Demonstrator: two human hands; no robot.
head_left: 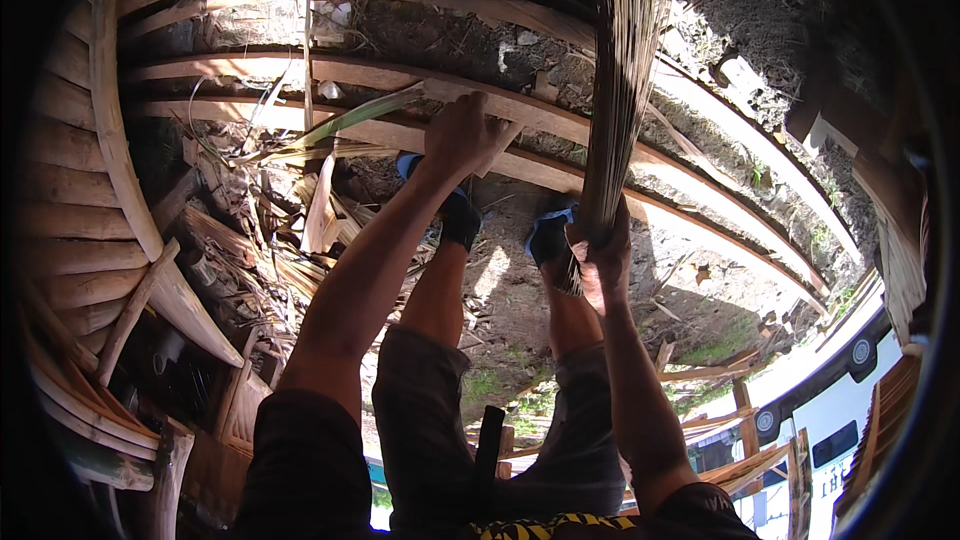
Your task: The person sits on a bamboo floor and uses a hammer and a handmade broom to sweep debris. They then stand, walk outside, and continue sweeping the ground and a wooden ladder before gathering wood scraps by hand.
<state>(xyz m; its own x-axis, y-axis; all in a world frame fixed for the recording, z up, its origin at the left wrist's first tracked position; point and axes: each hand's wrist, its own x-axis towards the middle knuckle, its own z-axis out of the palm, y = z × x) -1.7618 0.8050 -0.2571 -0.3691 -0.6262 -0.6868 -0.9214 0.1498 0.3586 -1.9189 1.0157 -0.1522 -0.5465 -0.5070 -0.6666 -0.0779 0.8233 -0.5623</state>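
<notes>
A: Where is the bundle of long, thin dry strips (622,90)?

B: It runs lengthwise from the right hand (603,265) up to the top edge of the view, passing in front of the curved wooden rails (370,67).

A: How does that hand hold it?

B: Its fingers are wrapped around the bundle's lower end, gripping firmly.

A: And the left hand (462,135)?

B: It is left of the bundle, over the rails, with its fingers curled in. A small pale flat piece (506,140) shows beside them, but from this angle I can't tell whether the hand grips it.

A: What else lies around?

B: Farther left of the bundle, a green leaf strip (370,116) ends just beside the left hand. Below that, dry scraps (240,275) litter the ground, and rounded wooden slats (75,202) line the far left. A blue-trimmed dark shoe (548,237) is just left of the bundle's lower end. Well below it and to the right stands a white vehicle (835,430).
</notes>
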